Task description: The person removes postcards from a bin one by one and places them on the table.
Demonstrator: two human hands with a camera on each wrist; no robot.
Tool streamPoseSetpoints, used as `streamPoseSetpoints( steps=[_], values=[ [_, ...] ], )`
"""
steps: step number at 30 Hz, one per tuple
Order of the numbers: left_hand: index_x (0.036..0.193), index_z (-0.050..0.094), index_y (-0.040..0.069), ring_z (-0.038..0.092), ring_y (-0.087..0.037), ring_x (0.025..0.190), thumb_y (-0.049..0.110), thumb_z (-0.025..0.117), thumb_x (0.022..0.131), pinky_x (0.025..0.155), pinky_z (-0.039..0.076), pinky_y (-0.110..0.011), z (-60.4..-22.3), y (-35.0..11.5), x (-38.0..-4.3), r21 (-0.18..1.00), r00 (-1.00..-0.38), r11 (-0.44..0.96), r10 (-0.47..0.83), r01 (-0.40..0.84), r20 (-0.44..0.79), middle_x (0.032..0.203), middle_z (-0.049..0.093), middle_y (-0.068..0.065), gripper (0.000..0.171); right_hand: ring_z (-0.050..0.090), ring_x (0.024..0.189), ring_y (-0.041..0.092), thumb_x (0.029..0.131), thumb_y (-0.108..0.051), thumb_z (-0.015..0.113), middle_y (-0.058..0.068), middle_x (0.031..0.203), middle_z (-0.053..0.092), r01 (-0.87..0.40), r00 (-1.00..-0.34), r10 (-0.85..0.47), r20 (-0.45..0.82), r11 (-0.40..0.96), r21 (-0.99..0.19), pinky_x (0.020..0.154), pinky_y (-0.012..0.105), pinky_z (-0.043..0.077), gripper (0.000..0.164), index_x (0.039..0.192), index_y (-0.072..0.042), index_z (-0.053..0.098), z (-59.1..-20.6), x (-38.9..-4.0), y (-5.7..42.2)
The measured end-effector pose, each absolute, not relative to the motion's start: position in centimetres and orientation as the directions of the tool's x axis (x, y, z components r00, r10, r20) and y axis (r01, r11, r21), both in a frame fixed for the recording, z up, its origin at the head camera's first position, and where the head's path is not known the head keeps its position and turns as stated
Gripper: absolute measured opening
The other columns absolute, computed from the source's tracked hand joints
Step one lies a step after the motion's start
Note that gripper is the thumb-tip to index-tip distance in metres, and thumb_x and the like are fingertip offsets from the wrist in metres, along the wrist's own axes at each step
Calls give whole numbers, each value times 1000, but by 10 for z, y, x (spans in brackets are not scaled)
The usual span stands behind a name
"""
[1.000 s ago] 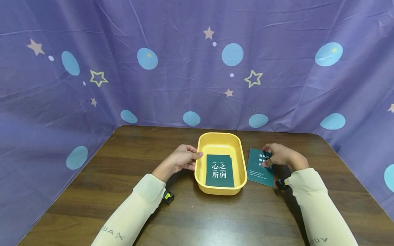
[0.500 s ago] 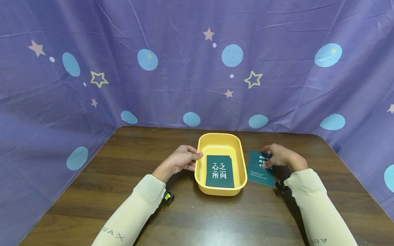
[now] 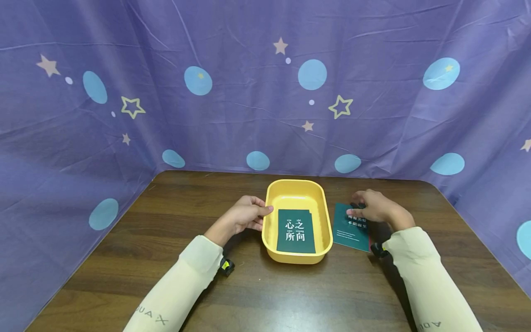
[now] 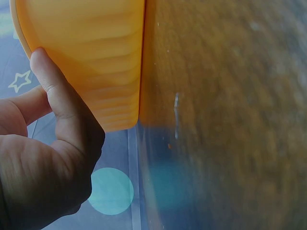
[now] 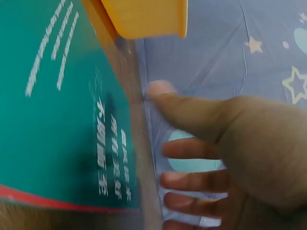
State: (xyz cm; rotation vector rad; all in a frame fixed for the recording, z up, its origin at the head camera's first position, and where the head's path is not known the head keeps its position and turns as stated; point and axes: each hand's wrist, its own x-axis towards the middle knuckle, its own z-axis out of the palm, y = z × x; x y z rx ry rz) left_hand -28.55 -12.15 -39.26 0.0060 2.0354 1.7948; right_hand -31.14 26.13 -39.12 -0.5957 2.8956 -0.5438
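Note:
A yellow plastic bin [image 3: 297,258] sits mid-table. My left hand [image 3: 247,212] holds its left side, thumb at the rim and the other fingers by the outer wall; in the left wrist view the thumb [image 4: 48,76] reaches up to the rim. Inside the bin lies a dark green booklet [image 3: 296,244] with white characters, a corner of another showing beneath it. Right of the bin another green booklet [image 3: 348,235] with a red lower edge lies on the table. Above its far end hovers my right hand [image 3: 375,206], fingers spread and holding nothing; it hides part of the printing.
The brown wooden table [image 3: 186,207] is backed by a purple curtain [image 3: 249,92] with stars and blue ovals. A black wrist strap piece [image 3: 226,266] hangs under the left sleeve. The bin's right wall stands close beside the loose booklet.
My right hand has lifted slightly off the loose booklet, its thumb rising and shifting away from the printed lines. The left hand and the bin stay put.

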Motion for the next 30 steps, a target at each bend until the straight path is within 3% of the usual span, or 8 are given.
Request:
streamPoseSetpoints(
  steps=[6, 15, 21, 30],
  values=[
    [107, 49, -2, 57, -14, 52, 13, 68, 93, 50, 58, -27, -394, -121, -286, 949, -911, 168, 276, -268, -306, 81, 60, -14, 28, 40, 118, 47, 100, -44, 53, 30, 128, 50, -406, -913, -382, 141, 838, -365, 97, 63, 37, 65, 136, 10, 45, -389, -312, 244],
    [108, 49, -2, 58, -14, 53, 13, 68, 92, 51, 59, -28, -394, -121, -286, 948, -909, 166, 279, -272, -310, 82, 60, -15, 29, 38, 125, 40, 99, -46, 54, 24, 135, 45, -494, -865, -402, 299, 785, -374, 102, 59, 37, 66, 141, 4, 41, -379, -305, 204],
    [108, 49, -1, 58, -16, 55, 13, 68, 93, 51, 59, -28, -394, -122, -285, 944, -906, 175, 279, -280, -320, 82, 60, -15, 28, 44, 118, 35, 99, -47, 54, 21, 127, 51, -557, -827, -472, 306, 765, -323, 99, 53, 42, 66, 140, 3, 43, -379, -294, 176],
    [108, 48, -2, 56, -14, 52, 12, 68, 93, 50, 58, -27, -391, -121, -285, 945, -906, 165, 280, -281, -319, 82, 60, -16, 29, 48, 116, 30, 95, -45, 62, 18, 130, 51, -583, -811, -527, 254, 761, -284, 97, 47, 47, 65, 141, -3, 45, -379, -282, 151]
  ],
)
